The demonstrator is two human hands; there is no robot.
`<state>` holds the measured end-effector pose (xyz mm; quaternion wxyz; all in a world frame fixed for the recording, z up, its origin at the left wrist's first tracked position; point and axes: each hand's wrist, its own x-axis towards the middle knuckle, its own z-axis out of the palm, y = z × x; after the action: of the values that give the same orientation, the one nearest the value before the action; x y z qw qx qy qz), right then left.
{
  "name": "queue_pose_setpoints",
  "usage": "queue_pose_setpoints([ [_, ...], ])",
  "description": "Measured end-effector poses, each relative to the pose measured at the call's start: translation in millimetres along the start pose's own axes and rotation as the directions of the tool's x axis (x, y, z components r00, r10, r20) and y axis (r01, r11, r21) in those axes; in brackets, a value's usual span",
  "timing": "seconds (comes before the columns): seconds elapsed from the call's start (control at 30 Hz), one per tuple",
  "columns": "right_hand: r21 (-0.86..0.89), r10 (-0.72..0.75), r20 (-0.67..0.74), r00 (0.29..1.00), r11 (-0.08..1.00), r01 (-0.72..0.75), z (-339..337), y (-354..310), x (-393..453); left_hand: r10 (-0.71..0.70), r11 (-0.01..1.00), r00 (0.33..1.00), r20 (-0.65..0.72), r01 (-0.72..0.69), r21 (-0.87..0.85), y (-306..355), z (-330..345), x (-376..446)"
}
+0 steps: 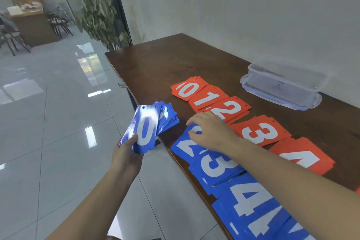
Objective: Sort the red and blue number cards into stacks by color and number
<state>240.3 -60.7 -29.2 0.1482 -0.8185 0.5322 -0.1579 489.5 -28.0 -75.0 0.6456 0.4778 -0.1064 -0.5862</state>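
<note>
Blue number cards, a fanned bundle with a white 0 on top [147,129], sit gripped in the left hand [126,157], held off the edge of the dark brown wooden worktop [165,60]. Right hand [211,131], fingers curved downward, rests on the blue 2 stack [185,147] near the worktop's front edge. Beside it lie the blue 3 stack [215,167] and blue 4 stack [251,206]. Behind runs a row of red number stacks [229,109], then a clear plastic lidded box [282,84].

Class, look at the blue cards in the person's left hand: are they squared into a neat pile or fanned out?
Fanned out. Behind the top blue 0 card, the edges of other blue cards splay out.
</note>
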Motion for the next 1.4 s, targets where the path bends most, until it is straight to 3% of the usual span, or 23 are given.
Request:
queue_pose_setpoints([
  [0.13,-0.225,0.039,0.132,0.99,0.974,-0.008,-12.5,23.7,-8.5,-0.062,0.998,0.993,0.103,0.065,-0.023,-11.1,7.7,4.4],
  [0.23,-0.354,0.03,0.193,0.981,0.934,0.041,-10.1,23.7,-7.9,-0.11,0.991,0.991,0.074,0.115,-0.067,-15.9,16.2,-1.4],
  [0.33,-0.372,0.032,0.224,0.974,0.926,0.055,-2.8,14.8,-6.9,-0.131,0.984,0.991,0.026,0.133,-0.117,-18.4,17.4,-6.6],
  [0.6,-0.264,0.051,0.184,0.982,0.965,0.0,20.0,-16.1,-18.1,-0.121,0.991,0.992,-0.03,0.119,-0.056,-28.6,10.9,-44.2],
  [0.77,-0.062,0.105,0.124,0.987,0.993,-0.098,25.1,-27.9,-32.2,-0.181,0.981,0.982,-0.06,0.175,-0.09,-32.2,10.3,-66.3],
  [0.93,0.16,0.135,0.074,0.988,0.976,-0.146,6.2,-20.0,-61.7,-0.121,0.99,0.986,-0.114,0.112,-0.08,-37.5,2.8,-80.9],
  [1.07,-0.032,0.118,-0.072,0.99,0.992,-0.121,-18.7,4.1,-98.9,-0.105,0.98,0.99,-0.098,0.086,-0.177,-32.7,-7.6,-98.5],
  [1.2,-0.223,0.151,0.05,0.987,0.965,-0.137,-16.2,18.9,-126.4,-0.081,0.97,0.993,-0.09,0.057,-0.236,-34.5,-15.0,-119.5],
  [1.4,-0.263,0.126,0.107,0.986,0.96,-0.095,0.8,2.9,-130.1,-0.062,0.944,0.978,-0.199,-0.007,-0.33,-44.8,-19.9,-131.8],
])
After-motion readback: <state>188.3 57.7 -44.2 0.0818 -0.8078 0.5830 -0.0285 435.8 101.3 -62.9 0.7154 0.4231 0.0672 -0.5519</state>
